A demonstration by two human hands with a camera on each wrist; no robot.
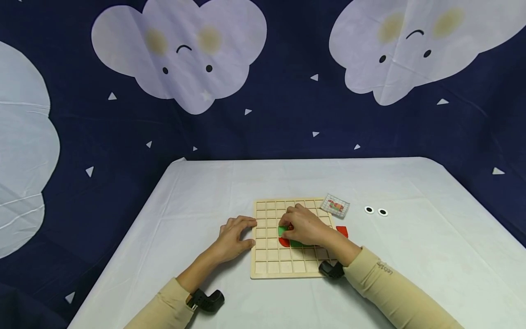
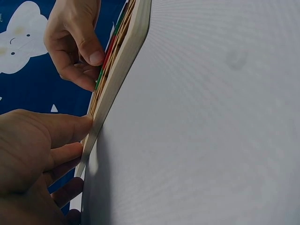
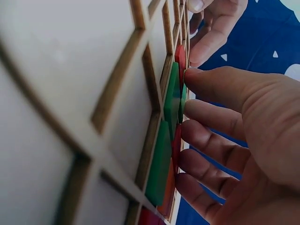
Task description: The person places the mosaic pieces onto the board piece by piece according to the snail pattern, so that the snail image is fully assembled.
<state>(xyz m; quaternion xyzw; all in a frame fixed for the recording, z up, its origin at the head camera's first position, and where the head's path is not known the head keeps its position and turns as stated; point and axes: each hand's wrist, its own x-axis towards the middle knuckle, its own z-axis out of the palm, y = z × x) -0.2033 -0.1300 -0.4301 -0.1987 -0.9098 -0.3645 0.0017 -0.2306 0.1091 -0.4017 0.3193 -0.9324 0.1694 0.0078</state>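
Observation:
A light wooden grid board (image 1: 269,269) lies on the table. My left hand (image 1: 235,237) steadies its left edge, thumb and fingertips touching the rim, fingers loosely extended. Over the board's middle, my right hand (image 1: 305,226) has its thumb and index fingertip at either side of a green tile (image 1: 282,231), pinching it at the grid. Just below sits a red round-cornered tile (image 1: 284,242), with another green tile (image 1: 297,244) to its right. In the right wrist view, green tiles (image 3: 159,164) and a red tile (image 3: 180,58) stand in the cells; my right palm hides others in the head view.
A small picture card (image 1: 335,205) overlaps the board's upper right corner. Right of the board lies a loose red piece (image 1: 342,231). Two white discs with black centres, a left one (image 1: 369,209) and a right one (image 1: 383,212), lie farther right on the white tablecloth (image 1: 411,256).

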